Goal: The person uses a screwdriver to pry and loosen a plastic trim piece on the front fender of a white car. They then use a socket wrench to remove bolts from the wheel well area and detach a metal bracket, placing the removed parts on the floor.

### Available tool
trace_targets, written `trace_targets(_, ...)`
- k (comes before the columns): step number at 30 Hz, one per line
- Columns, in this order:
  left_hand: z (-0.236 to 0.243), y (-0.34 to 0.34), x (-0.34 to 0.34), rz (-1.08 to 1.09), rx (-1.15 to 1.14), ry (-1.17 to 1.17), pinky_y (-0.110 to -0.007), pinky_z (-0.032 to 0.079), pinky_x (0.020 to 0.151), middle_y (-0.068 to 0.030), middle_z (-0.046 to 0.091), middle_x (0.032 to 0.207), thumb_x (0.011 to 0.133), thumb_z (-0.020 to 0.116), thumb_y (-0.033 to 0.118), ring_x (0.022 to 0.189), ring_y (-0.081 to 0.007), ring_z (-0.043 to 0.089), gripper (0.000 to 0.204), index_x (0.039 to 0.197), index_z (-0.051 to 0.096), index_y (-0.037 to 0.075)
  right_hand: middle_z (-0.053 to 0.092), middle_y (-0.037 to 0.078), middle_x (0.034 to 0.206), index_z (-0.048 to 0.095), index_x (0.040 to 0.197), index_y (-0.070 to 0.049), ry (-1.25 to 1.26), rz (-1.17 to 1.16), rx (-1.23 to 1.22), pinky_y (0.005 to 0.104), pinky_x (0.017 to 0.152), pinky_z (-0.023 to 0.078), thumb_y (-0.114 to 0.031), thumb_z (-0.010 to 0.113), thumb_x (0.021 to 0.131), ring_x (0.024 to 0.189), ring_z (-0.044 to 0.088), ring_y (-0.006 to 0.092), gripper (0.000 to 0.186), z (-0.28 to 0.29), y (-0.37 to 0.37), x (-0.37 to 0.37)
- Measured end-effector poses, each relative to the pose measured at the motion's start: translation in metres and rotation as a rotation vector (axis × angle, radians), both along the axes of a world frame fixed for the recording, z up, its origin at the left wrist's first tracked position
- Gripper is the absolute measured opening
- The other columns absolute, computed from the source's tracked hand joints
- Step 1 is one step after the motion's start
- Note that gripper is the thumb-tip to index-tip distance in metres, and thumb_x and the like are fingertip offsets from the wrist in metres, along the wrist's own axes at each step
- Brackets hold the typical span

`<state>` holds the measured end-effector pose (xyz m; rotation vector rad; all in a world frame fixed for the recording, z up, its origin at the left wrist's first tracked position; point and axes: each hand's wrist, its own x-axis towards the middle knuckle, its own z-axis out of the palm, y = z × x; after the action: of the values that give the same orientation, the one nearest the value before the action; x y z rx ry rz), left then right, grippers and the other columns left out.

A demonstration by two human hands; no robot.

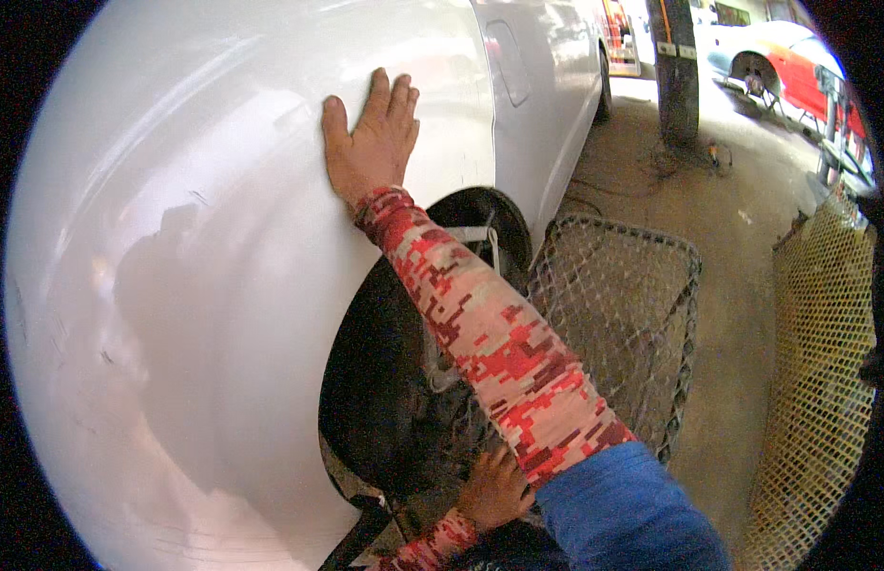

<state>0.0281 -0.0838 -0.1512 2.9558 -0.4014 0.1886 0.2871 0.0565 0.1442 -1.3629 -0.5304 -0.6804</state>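
My right hand [373, 157] lies against the side of the white car [223, 314], fingers [379, 90] spread apart, above the dark wheel opening [366, 400]. My left hand [494, 493] is lower, near that opening, partly behind my right sleeve [499, 343]; I can't make out whether it grips anything.

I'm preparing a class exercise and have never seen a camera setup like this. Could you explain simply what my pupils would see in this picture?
There is no robot: these are a person's bare hands, seen from a head-worn fisheye camera looking down, so straight edges bend. The right hand lies open, fingers spread, against a car's white body panel, holding nothing. The left hand is lower, near the dark wheel arch; its grip is unclear. The panel shows a few short dark marks. Beyond are a framed mesh panel, yellowish mesh and a red car.
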Motion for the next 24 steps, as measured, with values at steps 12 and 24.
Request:
trace_targets(12,0.001,-0.006,-0.008,0.100,-0.088,-0.179,-0.046,0.044,0.091,-0.0121,0.061,0.109,0.086,0.067,0.039,0.109,-0.0308,0.055,0.045,0.116,0.062,0.006,0.016,0.028,0.160,0.020,0.156,-0.002,0.127,0.108,-0.155,0.0551,0.119,0.015,-0.057,0.042,0.098,0.150,0.013,0.0419,0.082,-0.016,-0.014,-0.010)
trace_targets(24,-0.013,0.001,-0.012,0.057,-0.175,-0.223,-0.047,0.043,0.093,-0.0107,0.061,0.109,0.086,0.068,0.037,0.108,-0.0307,0.055,0.042,0.114,0.062,0.008,0.021,0.028,0.159,0.028,0.153,-0.004,0.351,-0.040,-0.072,0.0619,0.116,0.018,-0.049,0.036,0.101,0.148,0.019,0.0443,0.069,-0.036,0.011,-0.062)
